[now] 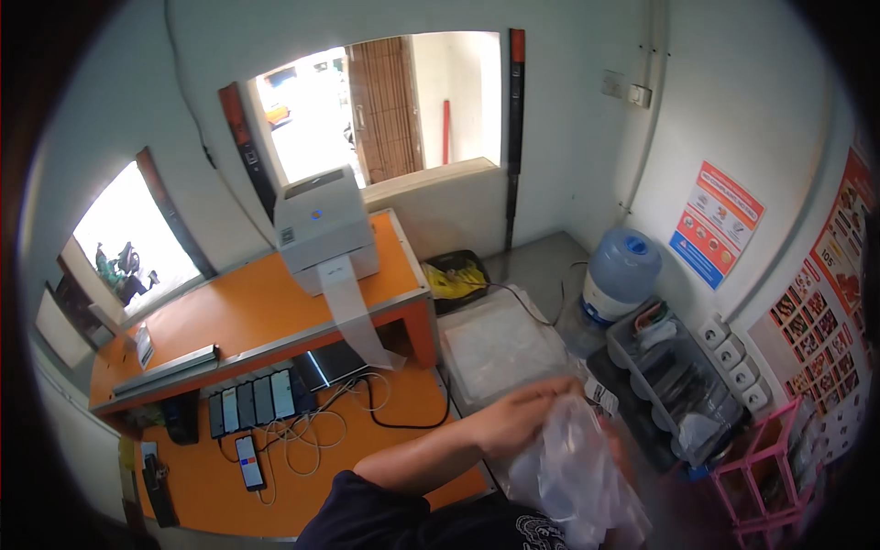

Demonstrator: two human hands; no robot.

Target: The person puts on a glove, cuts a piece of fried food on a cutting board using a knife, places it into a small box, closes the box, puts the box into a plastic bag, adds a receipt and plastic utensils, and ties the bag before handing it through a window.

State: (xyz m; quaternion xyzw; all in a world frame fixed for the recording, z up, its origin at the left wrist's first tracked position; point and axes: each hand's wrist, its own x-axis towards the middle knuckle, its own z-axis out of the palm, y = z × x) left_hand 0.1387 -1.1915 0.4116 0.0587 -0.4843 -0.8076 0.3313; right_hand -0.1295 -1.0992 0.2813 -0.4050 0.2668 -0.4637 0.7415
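Note:
A translucent plastic bag (577, 467) hangs in front of my body, at the lower middle right. My left hand (526, 412) grips it near the gathered top, the forearm reaching in from below. Behind the bag's right side a blurred strip of my right hand (617, 443) shows; the plastic hides most of it, so its grip cannot be made out. Just past my left fingers is a white label with print (602, 397). What the bag contains is unclear through the cloudy plastic.
A label printer (326, 230) stands on the orange shelf (254, 295), its paper strip (354, 316) hanging down. Phones (254, 402) and loose cables lie below. Beyond the bag are plastic-wrapped stacks (505, 344), a water jug (622, 268), a grey bin (677, 385) and a pink rack (763, 474).

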